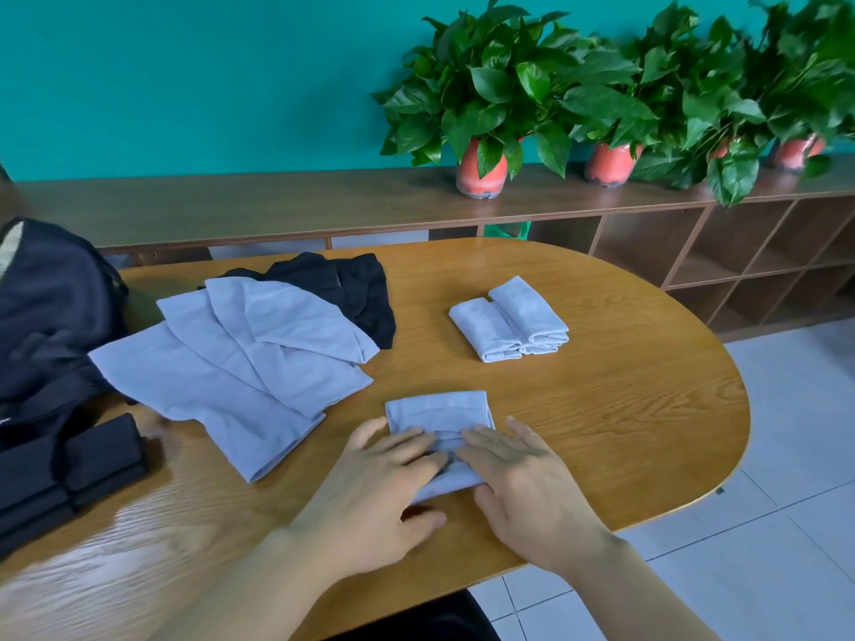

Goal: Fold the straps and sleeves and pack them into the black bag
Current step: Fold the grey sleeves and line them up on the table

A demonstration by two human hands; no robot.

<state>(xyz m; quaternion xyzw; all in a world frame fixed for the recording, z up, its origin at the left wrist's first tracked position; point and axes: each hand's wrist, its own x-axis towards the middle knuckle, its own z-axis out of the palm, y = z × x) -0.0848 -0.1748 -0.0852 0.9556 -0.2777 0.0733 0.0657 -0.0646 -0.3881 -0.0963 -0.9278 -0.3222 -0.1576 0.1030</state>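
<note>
A light blue-grey sleeve lies partly folded on the wooden table in front of me. My left hand and my right hand both press flat on its near half, fingers touching over the fold. Two folded grey sleeves lie side by side further back. A pile of unfolded grey sleeves spreads at the left, with black fabric behind it. The black bag stands at the far left edge. Folded black pieces lie in front of the bag.
A long wooden shelf unit runs behind the table under a teal wall. Several potted plants in red pots stand on it. White tiled floor lies to the right of the table's rounded end.
</note>
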